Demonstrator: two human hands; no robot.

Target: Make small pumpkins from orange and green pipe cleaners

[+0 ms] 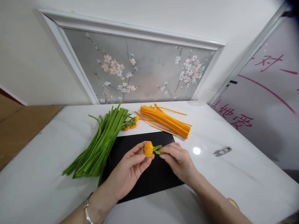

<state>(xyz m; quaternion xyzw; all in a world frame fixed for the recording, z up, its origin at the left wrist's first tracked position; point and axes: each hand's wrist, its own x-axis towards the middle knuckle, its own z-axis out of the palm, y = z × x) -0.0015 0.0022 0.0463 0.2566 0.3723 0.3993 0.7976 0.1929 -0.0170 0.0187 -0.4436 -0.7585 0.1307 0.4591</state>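
Note:
Between the fingers and thumb of my left hand is an orange flower head that looks made of pipe cleaners. Green pipe cleaner ends stick out from its right side, and the fingertips of my right hand pinch them. Both hands are above a black mat. Left of the mat lies a thick bundle of green pipe cleaners. A bundle of orange pipe cleaners rests behind it, to the right. Small finished orange flowers lie beside the green bundle.
Thread snips lie on the white table at the right. A piece of orange pipe cleaner is near my right forearm. A wall with a framed floral panel stands behind, a whiteboard with red writing at right.

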